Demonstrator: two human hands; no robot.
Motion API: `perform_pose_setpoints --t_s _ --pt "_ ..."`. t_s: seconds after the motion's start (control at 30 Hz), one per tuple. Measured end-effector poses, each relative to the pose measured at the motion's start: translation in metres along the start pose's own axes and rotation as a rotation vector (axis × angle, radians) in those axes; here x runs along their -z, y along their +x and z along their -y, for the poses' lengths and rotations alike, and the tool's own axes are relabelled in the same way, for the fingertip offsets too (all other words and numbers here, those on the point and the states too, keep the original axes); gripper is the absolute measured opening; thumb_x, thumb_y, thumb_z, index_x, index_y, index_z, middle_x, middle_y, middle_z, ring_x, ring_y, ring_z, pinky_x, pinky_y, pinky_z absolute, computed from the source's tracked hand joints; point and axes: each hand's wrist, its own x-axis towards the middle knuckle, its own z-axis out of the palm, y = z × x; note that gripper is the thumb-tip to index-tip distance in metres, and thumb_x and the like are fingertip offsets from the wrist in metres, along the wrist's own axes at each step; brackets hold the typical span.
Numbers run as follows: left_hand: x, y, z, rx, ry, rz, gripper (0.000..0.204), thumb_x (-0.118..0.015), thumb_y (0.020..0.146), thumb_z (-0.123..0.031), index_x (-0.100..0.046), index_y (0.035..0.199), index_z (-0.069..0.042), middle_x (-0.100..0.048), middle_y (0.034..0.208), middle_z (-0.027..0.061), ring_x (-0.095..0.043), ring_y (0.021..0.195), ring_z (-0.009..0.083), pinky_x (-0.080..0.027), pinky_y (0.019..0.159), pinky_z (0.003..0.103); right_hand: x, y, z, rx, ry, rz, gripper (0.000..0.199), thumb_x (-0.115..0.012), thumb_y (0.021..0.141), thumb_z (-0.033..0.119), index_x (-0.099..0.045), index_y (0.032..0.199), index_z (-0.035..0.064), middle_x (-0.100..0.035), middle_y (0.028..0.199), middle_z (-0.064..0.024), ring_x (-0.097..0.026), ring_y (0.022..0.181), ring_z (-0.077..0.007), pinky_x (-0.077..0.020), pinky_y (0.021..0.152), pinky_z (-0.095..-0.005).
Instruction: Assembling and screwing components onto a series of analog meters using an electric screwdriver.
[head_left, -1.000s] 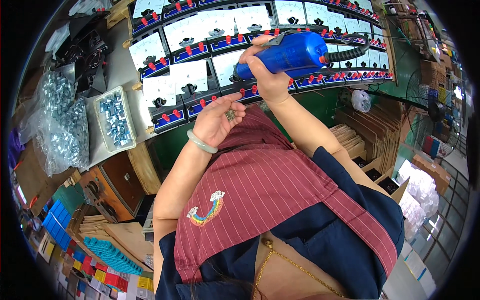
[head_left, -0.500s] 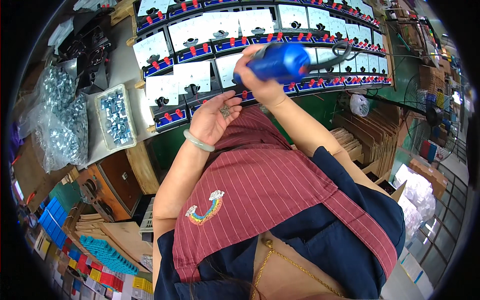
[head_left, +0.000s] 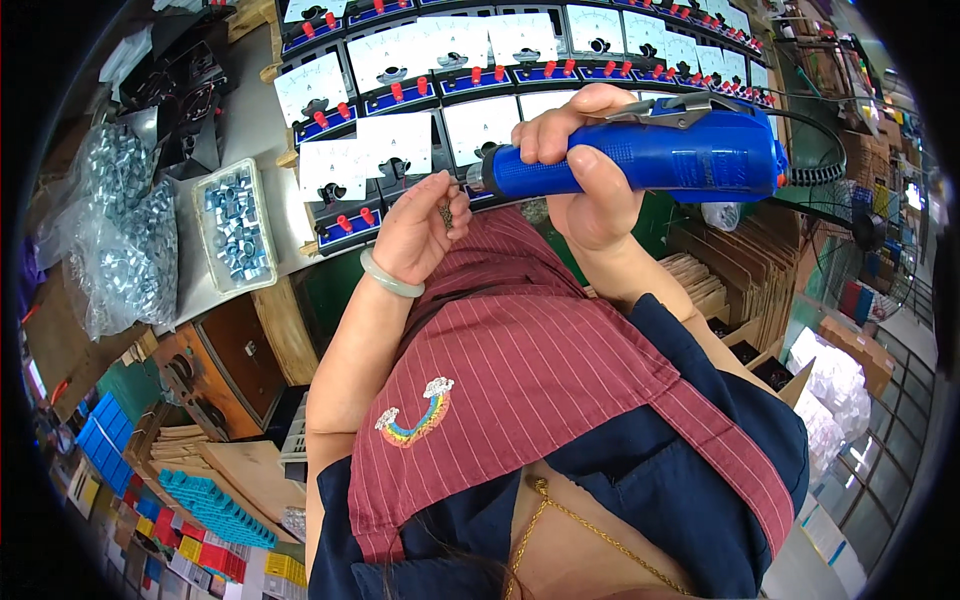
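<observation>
2 hands meet near the upper centre of the frame. The right hand [head_left: 590, 185] is wrapped fully around a blue power screwdriver [head_left: 640, 160], fingers closed over the barrel and thumb across its front. The tool lies roughly level, its tip pointing toward the left of the frame and its coiled black cable [head_left: 820, 172] leaving at the upper right. The left hand [head_left: 420, 230] sits just beside the tip, palm cupped and fingers [head_left: 455, 205] half curled around several small dark screws [head_left: 445, 212]; whether the tip touches them cannot be determined. A pale green bangle [head_left: 390, 278] circles the left wrist. Rows of white-faced panel meters [head_left: 390, 60] with red terminals fill the bench across the top. At the left, a clear tray of metal nuts [head_left: 235, 225] lies beside plastic bags of hardware [head_left: 120, 240].
</observation>
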Motion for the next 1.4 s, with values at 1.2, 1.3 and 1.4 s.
perform_pose_setpoints --t_s 1.2,1.3,1.4 --pt "0.046 0.03 -0.066 -0.386 1.975 -0.408 0.063 -0.07 0.072 -0.02 -0.037 0.125 -0.009 -0.062 0.09 0.0192 -0.061 0.085 0.0335 -0.049 0.072 0.04 0.005 0.008 -0.077 0.02 -0.38 -0.002 0.033 -0.056 0.077 0.002 -0.045 0.108 0.0014 -0.059 0.078 -0.0092 -0.058 0.075 -0.0194 -0.0455 0.075 -0.0352" --pt "0.048 0.033 -0.062 -0.397 1.987 -0.426 0.06 -0.07 0.072 -0.019 -0.041 0.125 -0.012 -0.062 0.09 0.0182 -0.061 0.084 0.0332 -0.049 0.072 0.04 0.003 0.007 -0.086 -0.013 -0.364 -0.025 0.034 -0.058 0.077 0.002 -0.045 0.109 0.0011 -0.06 0.077 -0.0077 -0.059 0.075 -0.0175 -0.045 0.077 -0.0339" --pt "0.05 0.032 -0.063 -0.415 1.966 -0.432 0.058 -0.069 0.072 -0.018 -0.043 0.124 -0.014 -0.062 0.09 0.0173 -0.061 0.084 0.0329 -0.049 0.072 0.04 0.002 0.007 -0.09 -0.017 -0.418 -0.009 0.034 -0.058 0.077 0.001 -0.045 0.109 0.0007 -0.061 0.078 -0.0074 -0.059 0.075 -0.0171 -0.0441 0.079 -0.0332"
